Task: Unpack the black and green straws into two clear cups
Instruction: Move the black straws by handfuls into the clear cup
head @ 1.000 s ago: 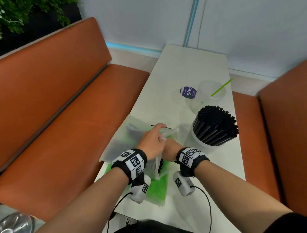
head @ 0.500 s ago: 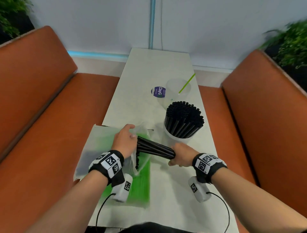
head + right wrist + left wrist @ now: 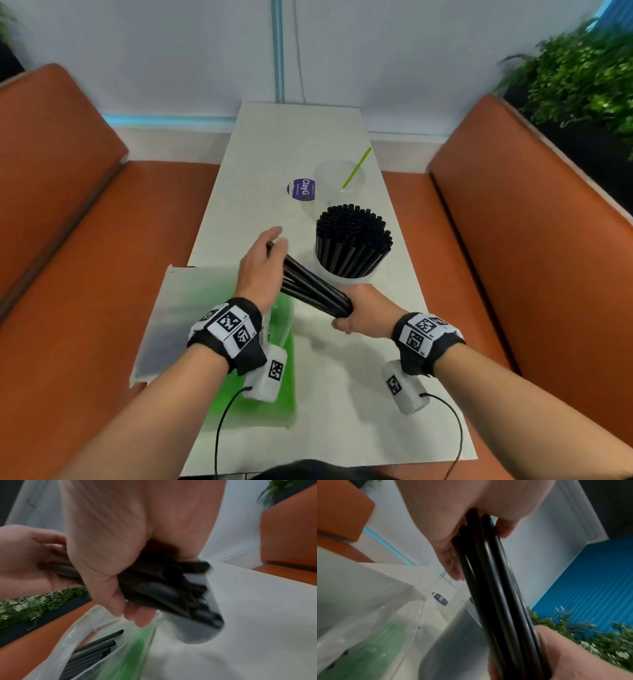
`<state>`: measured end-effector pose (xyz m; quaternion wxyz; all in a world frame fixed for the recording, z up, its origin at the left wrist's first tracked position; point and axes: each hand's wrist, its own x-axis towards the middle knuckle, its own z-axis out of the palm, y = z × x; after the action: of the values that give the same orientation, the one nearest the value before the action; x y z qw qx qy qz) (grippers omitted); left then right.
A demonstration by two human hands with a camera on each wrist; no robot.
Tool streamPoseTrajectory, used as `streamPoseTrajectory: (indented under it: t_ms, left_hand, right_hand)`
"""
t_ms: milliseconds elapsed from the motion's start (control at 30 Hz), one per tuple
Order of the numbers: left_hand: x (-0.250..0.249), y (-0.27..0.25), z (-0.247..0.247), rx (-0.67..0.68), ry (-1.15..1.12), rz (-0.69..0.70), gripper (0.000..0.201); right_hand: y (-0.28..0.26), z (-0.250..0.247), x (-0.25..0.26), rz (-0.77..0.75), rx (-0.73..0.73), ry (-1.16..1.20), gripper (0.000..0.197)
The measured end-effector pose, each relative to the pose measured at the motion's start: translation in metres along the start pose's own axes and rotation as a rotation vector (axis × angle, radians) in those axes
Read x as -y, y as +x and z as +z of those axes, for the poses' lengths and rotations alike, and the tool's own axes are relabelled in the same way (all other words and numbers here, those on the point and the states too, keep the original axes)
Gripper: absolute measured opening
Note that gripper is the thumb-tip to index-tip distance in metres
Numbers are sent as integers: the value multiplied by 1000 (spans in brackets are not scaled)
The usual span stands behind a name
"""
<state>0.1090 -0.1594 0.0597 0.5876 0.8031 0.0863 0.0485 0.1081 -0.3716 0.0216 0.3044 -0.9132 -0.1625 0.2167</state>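
A bundle of black straws (image 3: 313, 286) lies slanted in the air between both hands. My right hand (image 3: 363, 315) grips its near end (image 3: 163, 588); my left hand (image 3: 262, 267) holds the far end (image 3: 488, 574) with fingers curled round it. Just behind stands a clear cup (image 3: 342, 279) packed with upright black straws (image 3: 352, 240). A second clear cup (image 3: 337, 186) farther back holds one green straw (image 3: 356, 168). Under my left wrist lies a clear bag (image 3: 191, 308) with green straws (image 3: 274, 387) and a few black straws (image 3: 89, 654) in it.
The narrow white table (image 3: 294, 137) runs away from me between two orange benches (image 3: 85, 240) (image 3: 513, 222). A round purple sticker (image 3: 301, 189) lies beside the far cup. Plants (image 3: 582, 78) stand behind the right bench. Wrist-camera cables (image 3: 452, 428) trail over the near table edge.
The black bundle has come fully out of the bag and risen. My left hand let go of the bag and took the bundle's far end; my right hand drew back right.
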Motion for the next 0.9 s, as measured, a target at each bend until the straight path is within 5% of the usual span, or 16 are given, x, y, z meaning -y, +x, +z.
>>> streamPoseTrajectory:
  t_ms: [167, 300, 400, 533, 700, 900]
  left_hand:
    - [-9, 4, -4, -51, -24, 64, 39]
    - [-14, -7, 9, 198, 228, 179, 34]
    - [-19, -9, 11, 185, 52, 186, 42]
    - [-15, -3, 8, 118, -183, 57, 46]
    - [-8, -13, 26, 368, -133, 14, 80]
    - [-7, -16, 39, 361, -26, 62, 63]
  right_hand:
    - [1, -8, 12, 24, 23, 11, 14]
    - [8, -8, 26, 6, -10, 73, 15]
    - [12, -10, 34, -4, -32, 181, 15]
    - [15, -25, 44, -36, -177, 606, 19]
    - [23, -45, 66, -130, -321, 1076, 24]
    - [30, -45, 86, -143, -296, 1405, 28]
